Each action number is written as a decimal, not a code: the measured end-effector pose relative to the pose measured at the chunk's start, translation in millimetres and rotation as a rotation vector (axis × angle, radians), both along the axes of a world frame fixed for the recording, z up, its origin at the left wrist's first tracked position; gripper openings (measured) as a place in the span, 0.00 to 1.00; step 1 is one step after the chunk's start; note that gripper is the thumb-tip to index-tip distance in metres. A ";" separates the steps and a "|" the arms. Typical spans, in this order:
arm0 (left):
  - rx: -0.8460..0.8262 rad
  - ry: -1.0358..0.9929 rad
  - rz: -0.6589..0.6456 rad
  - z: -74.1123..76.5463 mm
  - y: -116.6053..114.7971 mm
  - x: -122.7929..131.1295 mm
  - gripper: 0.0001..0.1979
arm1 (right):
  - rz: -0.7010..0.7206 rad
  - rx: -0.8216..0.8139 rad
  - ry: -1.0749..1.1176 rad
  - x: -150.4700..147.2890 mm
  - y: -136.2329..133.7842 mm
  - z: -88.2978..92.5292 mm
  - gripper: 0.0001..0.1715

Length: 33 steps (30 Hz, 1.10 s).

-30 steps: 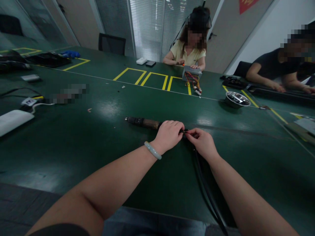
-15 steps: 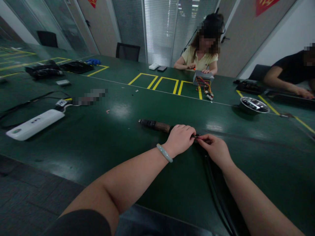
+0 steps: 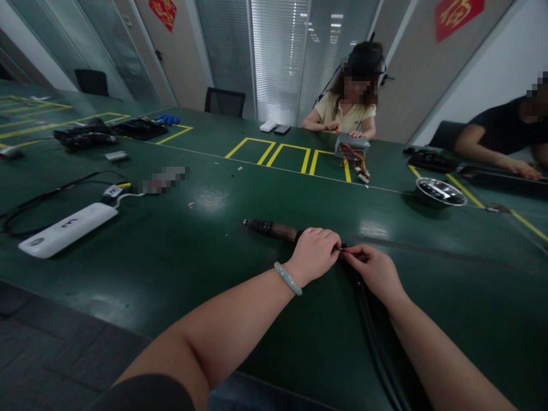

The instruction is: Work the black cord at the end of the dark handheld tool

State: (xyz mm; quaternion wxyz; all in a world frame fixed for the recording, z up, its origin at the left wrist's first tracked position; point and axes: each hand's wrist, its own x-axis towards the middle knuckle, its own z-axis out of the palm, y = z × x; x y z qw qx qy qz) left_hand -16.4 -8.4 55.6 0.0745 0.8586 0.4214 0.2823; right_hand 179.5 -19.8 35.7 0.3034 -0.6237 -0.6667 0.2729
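A slim cylindrical tool (image 3: 282, 232), black with a brown middle and a small metal tip at its left end, lies across the green table. Its exact kind I cannot tell. My left hand (image 3: 317, 254), with a pale bangle at the wrist, is wrapped round its right part, back of the hand up. My right hand (image 3: 374, 268) is closed just beside it, thumb and finger pinching a small thin piece at the tool's right end, mostly hidden by the fingers. Black cables (image 3: 372, 337) run from under my hands down toward the table's near edge.
A white power bank (image 3: 68, 228) with a cable lies at left. A metal bowl (image 3: 440, 191) stands at right. Across the table, a person works at a grey box (image 3: 353, 145) with coloured wires; another person leans in at far right. Yellow tape marks (image 3: 289, 147) line the table.
The whole view has shifted slightly, with the scene sitting lower in the picture. Both hands keep the same hold at the tool's right end.
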 end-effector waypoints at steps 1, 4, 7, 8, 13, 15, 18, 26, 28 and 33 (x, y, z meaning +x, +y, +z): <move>-0.001 0.000 0.000 0.0 0.3 0.1 0.02 | 0.000 -0.004 -0.001 -0.2 -0.2 0.3 0.16; -0.006 -0.002 0.002 0.1 1.1 0.2 0.03 | -0.002 -0.009 0.003 -0.6 -0.4 0.6 0.16; -0.012 -0.011 0.003 0.3 1.5 0.4 0.04 | -0.001 -0.009 0.003 -0.2 0.0 0.1 0.16; -0.014 -0.014 0.005 0.3 1.5 0.5 0.04 | -0.001 -0.009 -0.002 0.0 0.2 -0.1 0.16; -0.017 -0.015 0.010 -1.8 2.4 1.4 0.03 | 0.003 -0.018 -0.013 0.6 1.0 -1.5 0.16; -0.013 -0.014 0.013 -3.4 2.8 2.0 0.03 | 0.007 -0.015 -0.005 0.6 1.4 -2.0 0.16; -0.007 -0.025 0.021 -5.0 3.0 2.8 0.04 | 0.010 -0.008 0.002 0.4 1.5 -2.1 0.16; -0.007 -0.015 0.012 -3.0 1.3 1.6 0.04 | 0.007 0.002 0.003 -0.1 0.2 -0.8 0.17; -0.003 -0.005 0.010 -2.9 1.2 0.9 0.03 | 0.007 0.011 -0.015 -0.3 -0.1 -0.7 0.16; -0.005 0.009 0.000 -3.2 1.4 0.0 0.04 | 0.001 0.050 -0.068 -0.7 0.1 -0.7 0.16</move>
